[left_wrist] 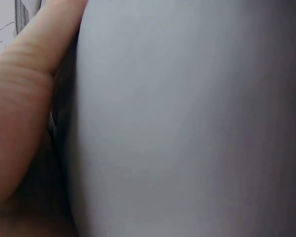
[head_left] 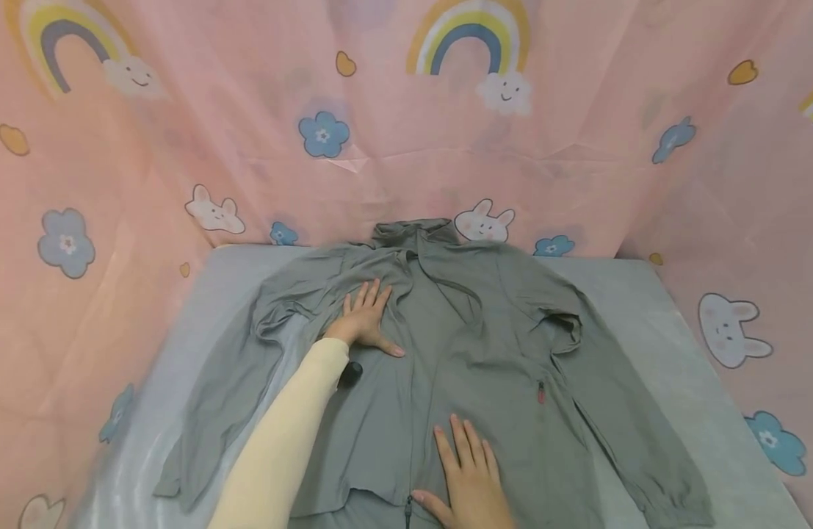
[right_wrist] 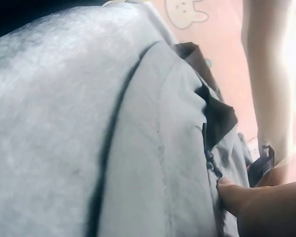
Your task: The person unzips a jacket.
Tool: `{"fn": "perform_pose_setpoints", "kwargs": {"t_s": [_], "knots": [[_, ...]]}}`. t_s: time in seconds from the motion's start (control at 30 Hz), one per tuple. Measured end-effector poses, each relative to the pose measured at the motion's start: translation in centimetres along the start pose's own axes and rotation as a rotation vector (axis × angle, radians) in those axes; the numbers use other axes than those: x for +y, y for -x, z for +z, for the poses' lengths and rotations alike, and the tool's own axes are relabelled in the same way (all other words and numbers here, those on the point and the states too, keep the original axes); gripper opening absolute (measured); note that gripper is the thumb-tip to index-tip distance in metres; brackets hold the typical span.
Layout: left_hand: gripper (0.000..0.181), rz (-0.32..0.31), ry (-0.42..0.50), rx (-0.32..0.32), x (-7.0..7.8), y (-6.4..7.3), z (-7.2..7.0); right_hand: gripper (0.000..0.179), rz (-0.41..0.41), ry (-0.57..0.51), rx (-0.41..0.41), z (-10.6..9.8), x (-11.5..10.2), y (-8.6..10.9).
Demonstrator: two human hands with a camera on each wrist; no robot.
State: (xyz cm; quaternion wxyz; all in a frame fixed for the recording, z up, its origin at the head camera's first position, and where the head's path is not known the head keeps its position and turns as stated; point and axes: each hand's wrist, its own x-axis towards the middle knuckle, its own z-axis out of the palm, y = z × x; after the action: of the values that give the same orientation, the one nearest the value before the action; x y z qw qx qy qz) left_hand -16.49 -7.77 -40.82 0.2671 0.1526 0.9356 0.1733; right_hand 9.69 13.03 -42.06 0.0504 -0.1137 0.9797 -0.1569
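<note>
A grey-green zip jacket point(head_left: 472, 375) lies spread front up, its collar point(head_left: 416, 234) at the far edge and its sleeves out to both sides. My left hand point(head_left: 365, 319) rests on the chest left of the zip, fingers spread and straight. Lower down, my right hand point(head_left: 472, 477) lies flat on the front panel, its thumb beside the zip pull point(head_left: 408, 507) near the hem. Grey fabric point(left_wrist: 177, 118) fills most of the left wrist view, blurred. In the right wrist view the right thumb point(right_wrist: 232, 195) lies by the zip.
A pale grey padded surface point(head_left: 697, 382) lies under the jacket. Pink printed curtains point(head_left: 380, 184) stand close behind it and along both sides. A small red zip tab point(head_left: 541, 393) shows on the jacket's right pocket.
</note>
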Motion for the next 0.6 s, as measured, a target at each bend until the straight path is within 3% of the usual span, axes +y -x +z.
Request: {"fn": "perform_pose_setpoints", "kwargs": {"t_s": [0.17,0.4,0.5,0.6], "knots": [[0.136,0.003,-0.012,0.001,0.0,-0.4,0.0,0.094,-0.003,0.056,0.016,1.1,0.3,0.4],[0.137,-0.008,-0.018,0.001,-0.2,-0.4,-0.2,0.098,-0.006,0.051,0.009,1.5,0.3,0.6],[0.137,-0.011,-0.003,-0.005,-0.3,-0.4,-0.1,0.088,-0.069,0.043,0.125,1.3,0.2,0.6],[0.136,-0.006,0.008,-0.012,-0.3,-0.5,-0.1,0.056,-0.181,-0.059,0.280,1.1,-0.1,0.6]]}}
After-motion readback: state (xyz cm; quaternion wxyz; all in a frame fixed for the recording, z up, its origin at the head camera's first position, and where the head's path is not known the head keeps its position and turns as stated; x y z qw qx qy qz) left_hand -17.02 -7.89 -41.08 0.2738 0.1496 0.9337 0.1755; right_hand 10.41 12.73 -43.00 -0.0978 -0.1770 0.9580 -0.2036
